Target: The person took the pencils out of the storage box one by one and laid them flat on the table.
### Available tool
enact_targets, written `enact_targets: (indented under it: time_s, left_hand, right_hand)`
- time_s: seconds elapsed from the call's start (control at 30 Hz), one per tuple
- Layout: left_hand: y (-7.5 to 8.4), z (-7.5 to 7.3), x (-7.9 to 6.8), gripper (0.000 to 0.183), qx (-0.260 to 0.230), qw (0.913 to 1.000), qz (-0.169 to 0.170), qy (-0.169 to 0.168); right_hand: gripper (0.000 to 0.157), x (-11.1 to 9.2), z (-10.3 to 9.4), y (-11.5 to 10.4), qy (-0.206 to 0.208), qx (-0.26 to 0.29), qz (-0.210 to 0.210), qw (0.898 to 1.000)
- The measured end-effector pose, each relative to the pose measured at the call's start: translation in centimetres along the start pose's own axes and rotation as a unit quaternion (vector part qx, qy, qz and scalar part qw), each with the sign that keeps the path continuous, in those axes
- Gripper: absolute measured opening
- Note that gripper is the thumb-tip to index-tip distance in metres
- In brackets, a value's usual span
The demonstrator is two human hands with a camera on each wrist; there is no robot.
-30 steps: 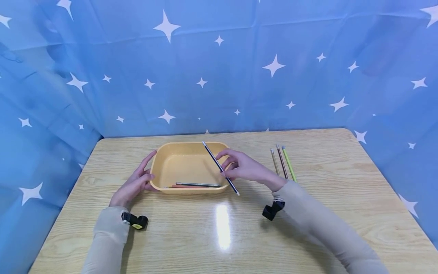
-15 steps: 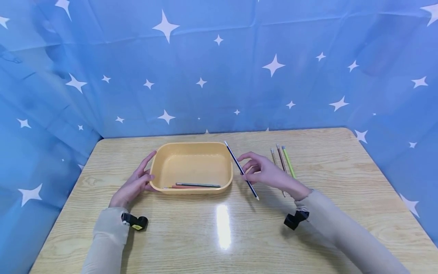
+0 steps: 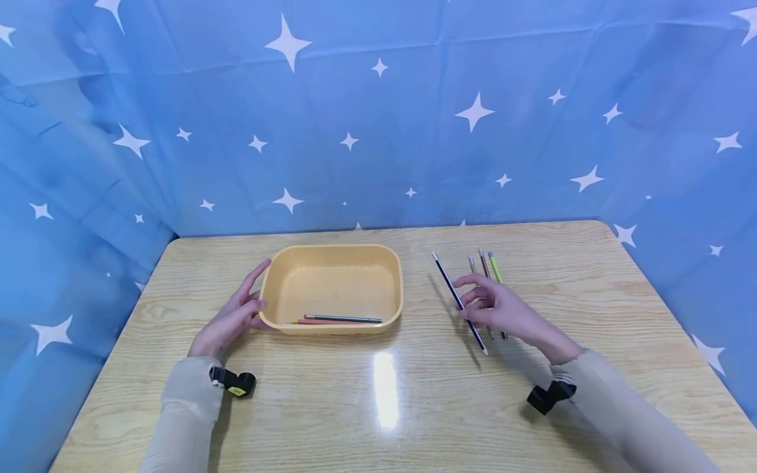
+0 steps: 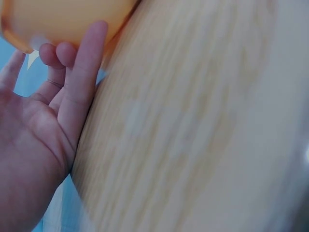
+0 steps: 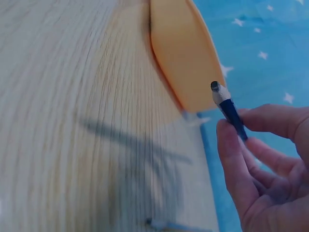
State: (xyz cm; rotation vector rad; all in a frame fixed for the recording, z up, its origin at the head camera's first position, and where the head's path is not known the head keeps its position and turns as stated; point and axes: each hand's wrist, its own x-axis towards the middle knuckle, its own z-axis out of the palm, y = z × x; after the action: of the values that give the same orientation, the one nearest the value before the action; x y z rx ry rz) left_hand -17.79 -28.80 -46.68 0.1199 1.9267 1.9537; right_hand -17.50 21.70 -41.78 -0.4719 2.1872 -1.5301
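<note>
My right hand [image 3: 503, 312] pinches a dark blue striped pencil [image 3: 445, 276] between thumb and fingers, held tilted to the right of the tray. In the right wrist view the sharpened end of that pencil [image 5: 228, 108] points toward the camera, over its shadow on the table. At the left end of the yellow-orange tray [image 3: 337, 289], my left hand [image 3: 230, 318] rests its thumb and fingers against the outer wall, as the left wrist view also shows. Along the tray's near side lie a dark pencil [image 3: 343, 319] and a reddish pencil [image 3: 303, 322].
Beyond my right hand, and partly hidden by it, lie a green pencil [image 3: 495, 266], a dark red pencil [image 3: 483, 263] and a brown pencil [image 3: 472, 264]. The wooden table [image 3: 307, 407] ends at a blue star-patterned cloth [image 3: 378, 164] behind and at both sides.
My right hand has carried the blue pencil from over the tray's right end to the right, near the other pencils on the table. The left hand and tray stay put.
</note>
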Motion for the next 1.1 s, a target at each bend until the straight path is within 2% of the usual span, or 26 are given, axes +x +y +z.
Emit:
enact_targets:
  time_s: [0.33, 0.67, 0.93, 1.1]
  left_hand:
    - [0.1, 0.1, 0.0, 0.076, 0.002, 1.0000, 0.003, 0.001]
    - [0.1, 0.1, -0.2, 0.076, 0.005, 1.0000, 0.007, 0.001]
    - [0.1, 0.2, -0.1, 0.076, 0.005, 1.0000, 0.008, 0.003]
    - [0.0, 0.1, 0.0, 0.076, 0.002, 0.9999, 0.011, 0.000]
  right_hand:
    - [0.051, -2.2, -2.6, 1.7, 0.058, 0.010, 0.013, 0.998]
    - [0.051, -3.5, -5.0, 3.0, 0.115, -0.022, 0.032, 0.993]
    - [0.055, -3.6, -6.5, 4.3, 0.136, -0.048, 0.082, 0.986]
    - [0.050, -3.2, -6.9, 5.3, 0.139, -0.072, 0.094, 0.983]
